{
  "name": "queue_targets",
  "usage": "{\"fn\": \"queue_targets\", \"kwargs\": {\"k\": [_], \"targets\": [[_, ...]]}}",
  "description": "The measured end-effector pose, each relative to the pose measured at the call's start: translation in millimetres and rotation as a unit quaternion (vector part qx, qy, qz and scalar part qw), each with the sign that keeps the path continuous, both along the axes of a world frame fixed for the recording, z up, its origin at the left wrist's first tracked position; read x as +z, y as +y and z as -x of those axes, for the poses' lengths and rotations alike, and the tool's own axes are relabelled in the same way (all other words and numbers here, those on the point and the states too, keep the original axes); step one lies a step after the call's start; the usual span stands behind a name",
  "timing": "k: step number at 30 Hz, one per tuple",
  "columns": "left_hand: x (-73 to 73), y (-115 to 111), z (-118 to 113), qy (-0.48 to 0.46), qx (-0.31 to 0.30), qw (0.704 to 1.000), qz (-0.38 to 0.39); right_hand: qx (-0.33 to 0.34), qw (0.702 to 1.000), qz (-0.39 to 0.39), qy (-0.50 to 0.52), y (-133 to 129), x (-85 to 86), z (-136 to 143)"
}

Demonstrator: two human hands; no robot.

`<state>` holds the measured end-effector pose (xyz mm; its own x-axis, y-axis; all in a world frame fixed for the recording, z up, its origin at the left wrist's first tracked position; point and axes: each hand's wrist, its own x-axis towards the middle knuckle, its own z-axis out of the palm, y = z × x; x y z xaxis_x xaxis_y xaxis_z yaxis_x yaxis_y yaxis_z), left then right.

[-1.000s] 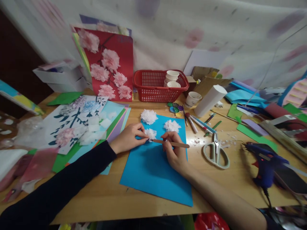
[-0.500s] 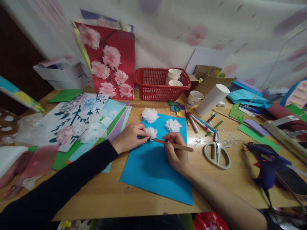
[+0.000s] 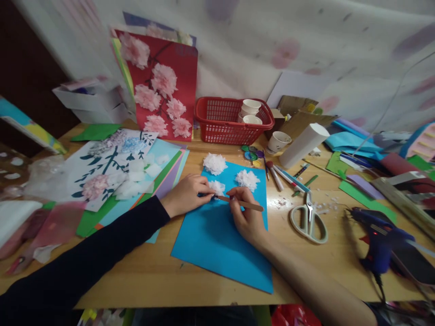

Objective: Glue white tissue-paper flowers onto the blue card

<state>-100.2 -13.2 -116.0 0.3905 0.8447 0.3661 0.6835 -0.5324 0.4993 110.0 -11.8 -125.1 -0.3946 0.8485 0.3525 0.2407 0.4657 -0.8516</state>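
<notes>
A blue sheet of card (image 3: 220, 244) lies on the wooden table with three ruffled white paper flowers at its upper end. My left hand (image 3: 188, 192) comes in from the left, thumb and fingers pinched at the lower edge of the smallest paper flower (image 3: 216, 187). In my right hand (image 3: 246, 213) is a flat brown craft stick (image 3: 253, 206), held like a pen, its narrow dark tip at that same edge beside my left fingertips. One larger flower (image 3: 215, 164) sits at the card's top left corner, another (image 3: 248, 179) at the right.
Scissors (image 3: 309, 222) and a blue glue gun (image 3: 377, 240) lie to the right, among paper scraps. Behind stand a red basket (image 3: 231, 131) with cups, a paper cup (image 3: 278, 141) and a white roll (image 3: 302, 145). Coloured papers (image 3: 163, 174) spread left.
The craft stick has slid back through my right hand, so less of it sticks out behind. My left hand keeps its pinch. The whole view has shifted slightly.
</notes>
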Motion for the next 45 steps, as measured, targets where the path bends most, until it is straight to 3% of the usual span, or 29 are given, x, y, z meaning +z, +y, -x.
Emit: {"fn": "queue_targets", "kwargs": {"k": [22, 31, 37, 45], "targets": [[5.2, -1, -4, 0.158, -0.018, 0.984, -0.081, -0.022, 1.0, 0.008, 0.001, 0, -3.5, 1], [22.7, -5, 7, 0.104, -0.035, 0.994, 0.027, -0.01, 1.0, -0.003, -0.029, 4, -2.7, 1], [13.2, -7, 17, 0.135, -0.029, 0.981, 0.137, -0.006, 0.998, -0.009, -0.058, 5, 3.1, 3], [14.1, -8, 14, 0.166, -0.011, 0.972, 0.164, 0.056, 0.97, -0.162, -0.174, 1, 5.4, 8]]}}
